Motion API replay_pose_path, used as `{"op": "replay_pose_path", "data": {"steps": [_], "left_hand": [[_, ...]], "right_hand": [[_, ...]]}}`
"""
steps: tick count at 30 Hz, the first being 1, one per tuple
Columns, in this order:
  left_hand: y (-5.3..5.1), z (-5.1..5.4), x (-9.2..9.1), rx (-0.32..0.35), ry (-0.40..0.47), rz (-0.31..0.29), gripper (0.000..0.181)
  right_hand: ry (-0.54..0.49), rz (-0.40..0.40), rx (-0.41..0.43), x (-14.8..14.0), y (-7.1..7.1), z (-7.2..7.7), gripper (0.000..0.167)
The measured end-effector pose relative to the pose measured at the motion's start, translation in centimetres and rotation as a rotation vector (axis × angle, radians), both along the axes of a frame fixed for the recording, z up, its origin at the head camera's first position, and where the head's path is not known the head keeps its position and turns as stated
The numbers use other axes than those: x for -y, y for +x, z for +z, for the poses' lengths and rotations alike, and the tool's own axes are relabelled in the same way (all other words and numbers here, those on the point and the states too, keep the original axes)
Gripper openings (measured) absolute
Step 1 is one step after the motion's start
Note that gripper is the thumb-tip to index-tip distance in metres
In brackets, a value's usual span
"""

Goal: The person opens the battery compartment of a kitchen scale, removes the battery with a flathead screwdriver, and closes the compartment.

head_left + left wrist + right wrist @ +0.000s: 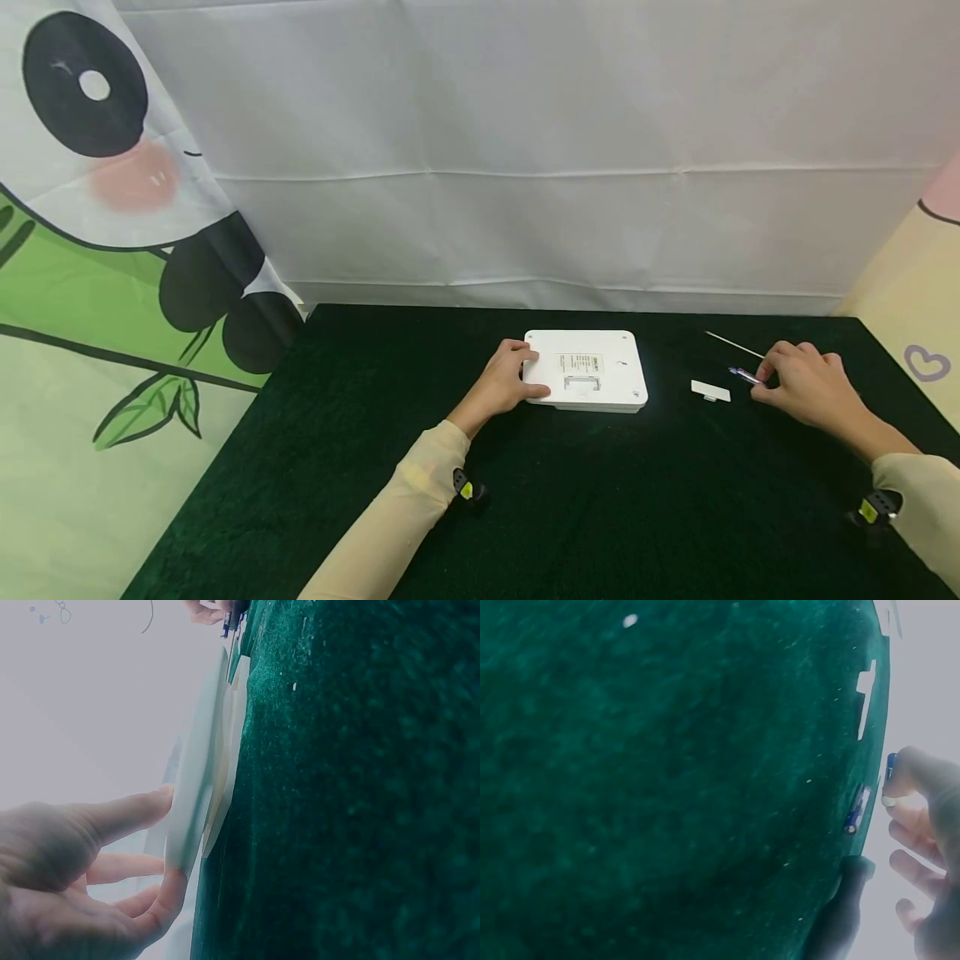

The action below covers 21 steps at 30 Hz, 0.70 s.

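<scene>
A white kitchen scale [600, 354] lies underside up on the dark green cloth, showing a label and an uncovered battery compartment [582, 383]. My left hand [498, 379] grips its left side, with the thumb on the upward face and fingers round the edge [184, 795]. Over to the right, my right hand [806, 387] pinches a small battery [890, 766] between thumb and fingertips. A second battery [857, 810] rests on the cloth below that hand. The white battery cover [710, 391] lies between the scale and the right hand.
A screwdriver lies beyond the right hand, its thin metal shaft [733, 343] showing in the head view and its dark handle [841, 911] in the right wrist view. White curtain [525, 233] hangs along the back edge of the cloth-covered table [555, 517].
</scene>
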<state>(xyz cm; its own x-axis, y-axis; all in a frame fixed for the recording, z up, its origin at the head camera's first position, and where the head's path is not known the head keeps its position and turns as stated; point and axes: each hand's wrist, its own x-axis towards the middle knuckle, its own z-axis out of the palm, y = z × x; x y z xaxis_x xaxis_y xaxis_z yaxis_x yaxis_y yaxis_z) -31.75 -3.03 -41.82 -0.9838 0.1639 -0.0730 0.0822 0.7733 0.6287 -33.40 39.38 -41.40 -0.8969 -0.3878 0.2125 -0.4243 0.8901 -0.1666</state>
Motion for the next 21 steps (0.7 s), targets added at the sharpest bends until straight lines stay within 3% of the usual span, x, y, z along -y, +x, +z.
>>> {"op": "replay_pose_path", "data": {"steps": [21], "left_hand": [[0.2, 0.0, -0.1, -0.018, 0.006, -0.006, 0.06]], "right_hand": [[0.014, -0.021, -0.005, -1.3, 0.2, -1.7, 0.012]]}}
